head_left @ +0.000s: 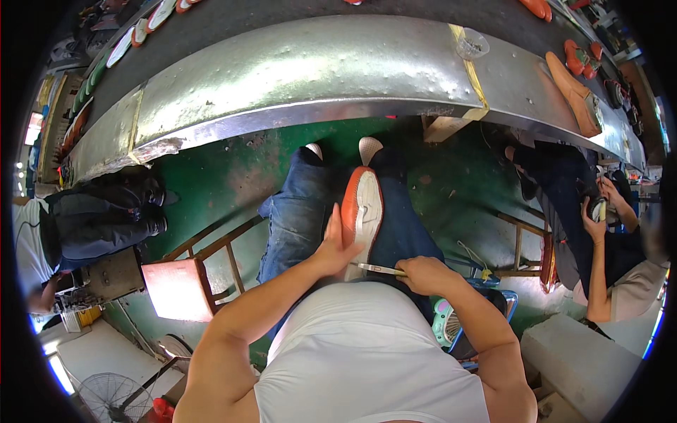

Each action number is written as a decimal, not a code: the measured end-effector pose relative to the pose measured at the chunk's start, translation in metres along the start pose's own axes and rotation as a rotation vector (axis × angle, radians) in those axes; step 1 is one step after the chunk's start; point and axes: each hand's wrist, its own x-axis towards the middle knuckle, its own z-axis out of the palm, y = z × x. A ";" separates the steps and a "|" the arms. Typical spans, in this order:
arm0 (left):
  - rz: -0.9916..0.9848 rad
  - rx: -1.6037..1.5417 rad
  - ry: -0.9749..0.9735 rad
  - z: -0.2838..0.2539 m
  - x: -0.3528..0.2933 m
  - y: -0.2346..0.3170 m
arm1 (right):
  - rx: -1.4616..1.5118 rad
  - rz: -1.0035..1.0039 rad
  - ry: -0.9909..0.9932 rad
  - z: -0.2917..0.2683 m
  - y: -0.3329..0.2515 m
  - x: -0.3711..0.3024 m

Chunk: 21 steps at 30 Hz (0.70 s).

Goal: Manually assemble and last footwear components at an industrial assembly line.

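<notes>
An orange shoe [367, 204] lies on my lap with its pale, unfinished underside up and its toe pointing away from me. My left hand [336, 248] grips it near the heel, fingers along its left side and thumb across the bottom. In my right hand [423, 275] is a slim metal hand tool [381, 269]; its exact kind is hard to make out. The tool's tip reaches to the heel end of the shoe, next to my left thumb. Whether the tip touches the shoe I cannot tell.
A metal-edged workbench [296, 70] curves across ahead, with a brown shoe [575, 95] and a clear cup [472, 46] on it. Stools [180, 285] stand to either side. One person sits at right with a shoe [596, 209]; another is at left. A fan [113, 395] stands lower left.
</notes>
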 end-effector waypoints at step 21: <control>-0.111 -0.537 -0.200 -0.012 -0.020 0.003 | 0.301 -0.049 0.465 0.001 -0.017 0.039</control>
